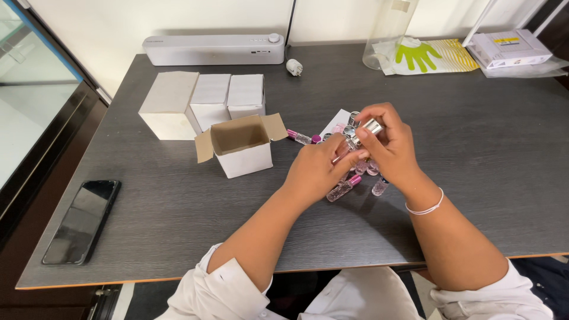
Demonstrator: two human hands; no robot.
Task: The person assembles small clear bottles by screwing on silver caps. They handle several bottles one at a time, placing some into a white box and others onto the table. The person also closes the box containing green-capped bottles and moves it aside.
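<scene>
My left hand (319, 168) grips a small clear glass vial (344, 152) with pinkish content, held just above the dark table (178, 201). My right hand (388, 144) pinches a silver cap (372, 126) at the top end of that vial. Under and around both hands lie several more small vials (342, 188) with pink caps, some hidden by my fingers. An open white cardboard box (242, 146) stands just left of my left hand, its flaps up and its inside bare.
Three closed white boxes (204, 102) stand in a row behind the open one. A black phone (82, 220) lies at the front left. A grey bar-shaped device (213, 50), a clear jar (388, 32), a printed bag (435, 56) and a white packet (508, 48) line the back edge.
</scene>
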